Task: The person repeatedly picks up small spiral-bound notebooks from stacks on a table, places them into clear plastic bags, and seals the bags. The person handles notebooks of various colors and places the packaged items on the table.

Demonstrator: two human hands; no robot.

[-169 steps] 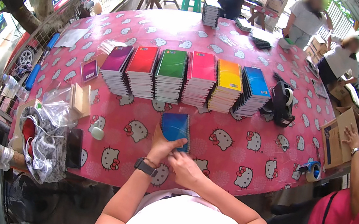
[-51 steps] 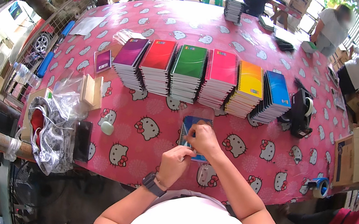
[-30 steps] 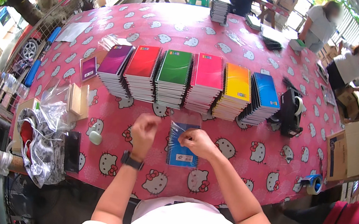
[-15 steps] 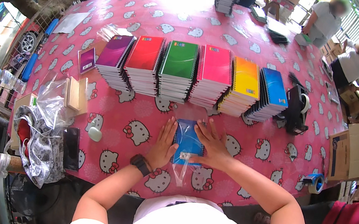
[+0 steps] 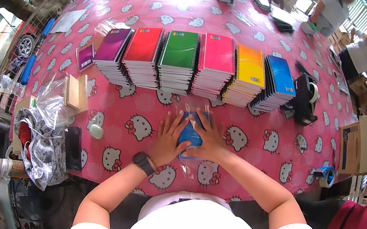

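My left hand (image 5: 167, 139) and my right hand (image 5: 209, 138) lie flat, fingers spread, on a blue notebook in a clear plastic bag (image 5: 190, 133) on the pink cartoon-cat tablecloth (image 5: 136, 106). Both palms press down on the bag. A black watch sits on my left wrist. Just beyond my hands stands a row of several notebook stacks: purple (image 5: 111, 53), red (image 5: 142, 54), green (image 5: 177, 59), pink (image 5: 214, 64), yellow (image 5: 248, 73) and blue (image 5: 277, 82).
A black tape dispenser (image 5: 306, 98) stands right of the stacks, a blue tape roll (image 5: 326, 176) at the right edge. Left are small wooden boxes (image 5: 75, 92), clear bags (image 5: 49, 102) and a patterned bag (image 5: 37, 148). Other people work at the far right beside a cardboard box (image 5: 358, 144).
Earlier I held the blue notebook up and slid it into the clear bag. Now it lies on the table and both my hands have flattened onto it.
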